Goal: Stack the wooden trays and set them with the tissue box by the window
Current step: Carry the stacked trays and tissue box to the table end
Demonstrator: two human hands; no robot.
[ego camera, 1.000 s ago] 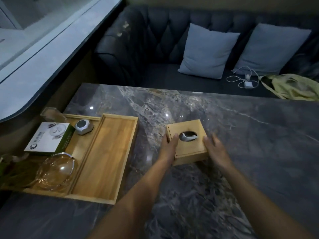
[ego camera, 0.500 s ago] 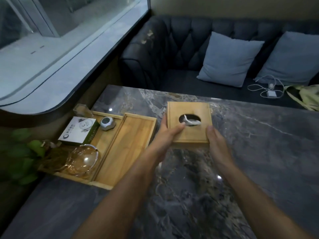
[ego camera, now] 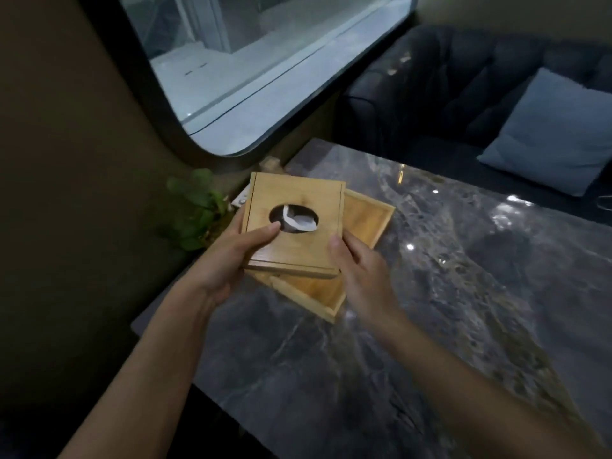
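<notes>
Since the earlier frame the box [ego camera: 293, 226] has travelled from mid-table to frame centre, above the tray [ego camera: 359, 226] near the window [ego camera: 265, 71]. Left hand [ego camera: 228, 256] and right hand [ego camera: 361, 270] clamp its opposite sides, thumbs on top. Judged rigid, light, smooth-sided; side grip suits.

We see a honey-yellow wooden tissue box [ego camera: 294, 226] with white tissue [ego camera: 299, 221], matching yellow trays [ego camera: 362, 220] beneath, a grey marble-veined surface [ego camera: 430, 309], green leaves [ego camera: 195, 210] left of the box, and a blue-grey cushion [ego camera: 549, 134].
</notes>
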